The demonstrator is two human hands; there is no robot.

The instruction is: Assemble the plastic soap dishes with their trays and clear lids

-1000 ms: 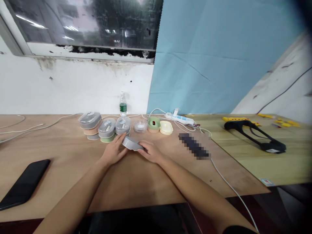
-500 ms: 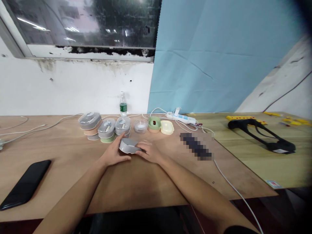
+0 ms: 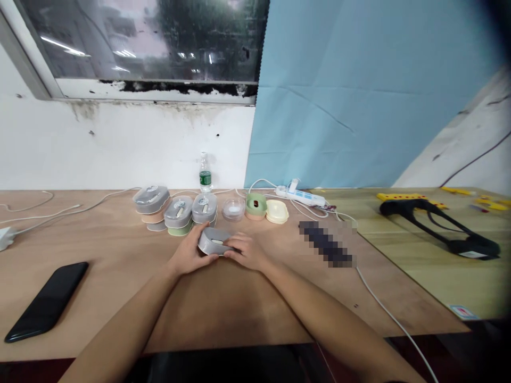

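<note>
A wooden desk (image 3: 99, 234) runs across the view, with a paler board (image 3: 399, 266) lying at its far right. Both forearms reach in from the near edge, and the two hands meet at its middle. The left hand (image 3: 187, 252) and the right hand (image 3: 245, 252) form a closed grip, with the fingers pressed against opposite ends of a grey oval plastic box (image 3: 213, 242). The box sits inside the grip, at or just above the desk; whether it touches the desk cannot be told.

Just beyond the grip stand three grey-lidded boxes: one on a peach base (image 3: 150, 201), one on a green base (image 3: 179, 213), and one nearest the grip (image 3: 204, 208). Further right of them are a clear dish (image 3: 233, 209), a green dish (image 3: 255, 206) and a cream dish (image 3: 277, 211). A black phone (image 3: 46, 301) lies well left of the grip. A pixelated object (image 3: 327, 243) lies to its right, and a power strip (image 3: 301, 197) and a water bottle (image 3: 205, 174) are beyond it.
</note>
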